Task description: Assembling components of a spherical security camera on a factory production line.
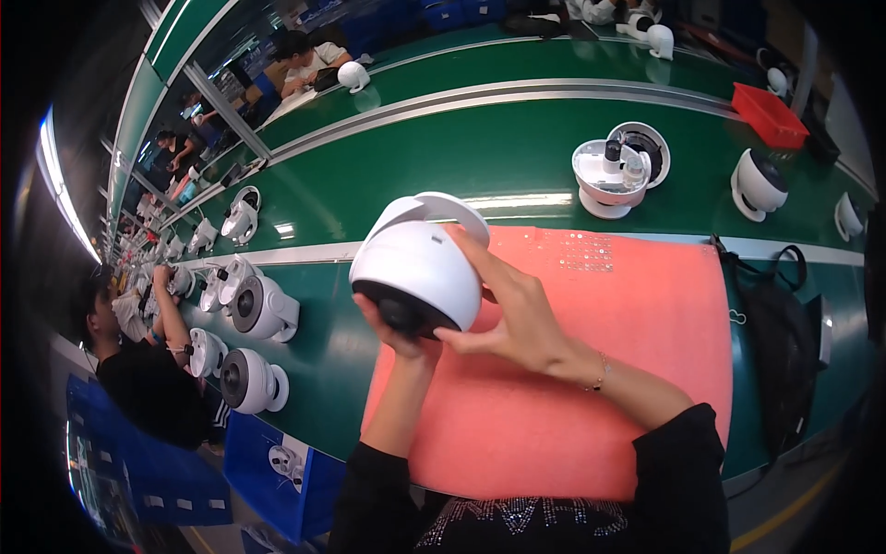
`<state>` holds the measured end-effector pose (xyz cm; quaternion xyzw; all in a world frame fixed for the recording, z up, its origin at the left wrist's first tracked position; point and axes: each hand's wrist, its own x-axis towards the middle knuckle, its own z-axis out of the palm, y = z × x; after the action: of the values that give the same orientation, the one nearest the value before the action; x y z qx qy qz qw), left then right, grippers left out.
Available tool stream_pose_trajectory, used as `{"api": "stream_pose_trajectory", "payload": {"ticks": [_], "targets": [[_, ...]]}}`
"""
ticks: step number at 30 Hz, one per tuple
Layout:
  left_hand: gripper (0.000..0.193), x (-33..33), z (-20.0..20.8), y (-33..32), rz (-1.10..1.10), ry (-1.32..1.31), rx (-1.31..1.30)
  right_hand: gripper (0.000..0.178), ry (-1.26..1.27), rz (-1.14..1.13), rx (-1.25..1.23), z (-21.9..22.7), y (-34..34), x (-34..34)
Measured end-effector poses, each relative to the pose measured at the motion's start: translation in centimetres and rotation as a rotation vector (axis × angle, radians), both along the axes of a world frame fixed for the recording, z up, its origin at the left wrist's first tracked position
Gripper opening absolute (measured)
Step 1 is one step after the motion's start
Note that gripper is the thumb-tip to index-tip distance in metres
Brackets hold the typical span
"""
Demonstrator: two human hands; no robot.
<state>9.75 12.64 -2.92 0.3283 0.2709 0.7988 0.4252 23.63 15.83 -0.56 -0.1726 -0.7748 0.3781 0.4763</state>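
A white ball-shaped security camera [420,263] with a black front and a round lens is held up over the pink mat [572,388]. My left hand [395,334] cups it from below at the black front, its fingers mostly hidden behind the housing. From the right, my right hand [512,309] wraps round its side, thumb at the lower edge and fingers toward the back. A curved white bracket [429,205] rises over its top. Small shiny pieces [586,251] lie in rows at the mat's far edge.
An opened camera housing [611,175] stands on the green conveyor [498,138] beyond the mat. Finished-looking cameras [247,380] crowd the left, beside a co-worker [152,369]. A black bag [775,342] lies at right, a red bin [771,115] far right, a blue crate [277,475] lower left.
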Motion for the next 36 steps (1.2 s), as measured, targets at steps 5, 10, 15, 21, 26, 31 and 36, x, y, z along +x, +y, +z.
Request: {"api": "stream_pose_trajectory", "payload": {"ticks": [5, 10, 15, 21, 26, 31, 36], "targets": [[0.071, -1.0, -0.4, 1.4, -0.243, 0.133, -0.256, 0.078, 0.186, 0.135, -0.612, -1.2, 4.4, 1.1], [0.066, -0.8, -1.7, 0.5, -0.449, 0.323, -0.281, 0.061, 0.508, 0.003, -1.14, -1.0, 9.4, 2.1], [0.061, -1.5, -3.3, 0.0, -0.608, 0.375, -0.267, 0.075, 0.637, -0.173, -1.152, -4.4, 14.4, 2.6], [0.051, -1.9, -3.8, 0.2, -0.679, 0.331, -0.224, 0.073, 0.936, -0.394, -1.125, -7.1, 17.3, 5.4], [0.05, 1.7, -1.7, -0.5, -0.647, 0.321, -0.273, 0.084, 1.066, -0.715, -0.74, -6.0, 17.9, 12.0], [0.052, 0.0, -2.0, -1.1, -0.6, 0.212, -0.237, 0.082, 0.957, -0.566, -0.737, -3.0, 15.6, 11.6], [0.052, -2.6, -1.3, -2.4, -0.505, 0.027, -0.179, 0.064, 0.597, -0.501, -0.506, 2.1, 11.8, 9.6]]}}
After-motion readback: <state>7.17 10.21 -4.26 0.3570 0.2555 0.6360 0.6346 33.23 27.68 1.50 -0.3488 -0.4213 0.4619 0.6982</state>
